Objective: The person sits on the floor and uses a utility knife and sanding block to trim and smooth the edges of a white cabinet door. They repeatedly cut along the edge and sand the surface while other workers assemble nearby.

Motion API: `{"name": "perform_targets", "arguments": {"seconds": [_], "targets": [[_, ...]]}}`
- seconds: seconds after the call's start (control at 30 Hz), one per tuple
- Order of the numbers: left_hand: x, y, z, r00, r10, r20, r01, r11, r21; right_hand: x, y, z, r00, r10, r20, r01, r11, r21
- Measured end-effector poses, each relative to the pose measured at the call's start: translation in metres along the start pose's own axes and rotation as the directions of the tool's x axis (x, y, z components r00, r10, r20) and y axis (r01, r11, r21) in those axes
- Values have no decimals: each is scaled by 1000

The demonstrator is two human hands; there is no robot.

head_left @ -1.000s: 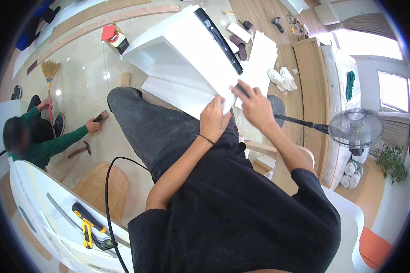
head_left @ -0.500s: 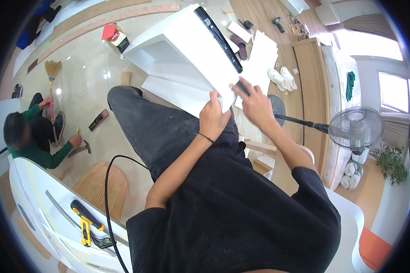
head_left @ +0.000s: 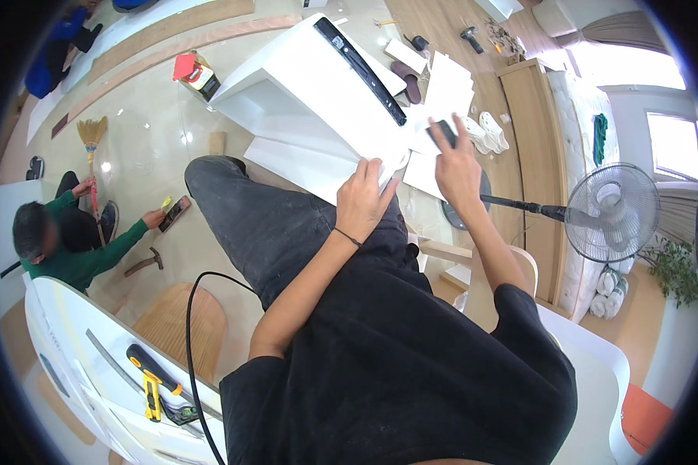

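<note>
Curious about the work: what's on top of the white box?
The box has a black strip along its top face and the left hand on its near corner; what they cover is hidden.

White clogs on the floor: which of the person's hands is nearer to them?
Right: the right hand, holding a dark block, shows just to the lower left of the white clogs; the left hand is farther left, at the near edge of the white box.

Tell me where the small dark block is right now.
In the head view, the small dark block is in the right hand, right of center, between the white box and the white clogs.
</note>
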State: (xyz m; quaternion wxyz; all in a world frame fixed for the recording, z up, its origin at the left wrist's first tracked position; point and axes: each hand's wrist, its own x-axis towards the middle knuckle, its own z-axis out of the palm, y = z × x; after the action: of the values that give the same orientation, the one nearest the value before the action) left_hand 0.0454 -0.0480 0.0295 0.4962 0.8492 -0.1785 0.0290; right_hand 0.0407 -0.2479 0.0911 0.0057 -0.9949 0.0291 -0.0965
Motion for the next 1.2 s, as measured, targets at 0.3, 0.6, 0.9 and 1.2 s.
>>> {"name": "perform_targets", "arguments": {"seconds": [0.3,0.6,0.9,1.2], "targets": [[24,19,10,996,-89,-8,89,990,114,-42,-7,44,960,270,67,-272,857,438],[28,18,17,996,-80,27,73,979,189,-48,-14,54,951,283,125,-299,736,608],[22,7,25,998,-53,46,44,986,160,-38,-22,50,969,241,55,-212,691,692],[44,-1,14,966,133,223,-206,915,347,-24,-32,39,996,88,28,-83,723,686]]}}
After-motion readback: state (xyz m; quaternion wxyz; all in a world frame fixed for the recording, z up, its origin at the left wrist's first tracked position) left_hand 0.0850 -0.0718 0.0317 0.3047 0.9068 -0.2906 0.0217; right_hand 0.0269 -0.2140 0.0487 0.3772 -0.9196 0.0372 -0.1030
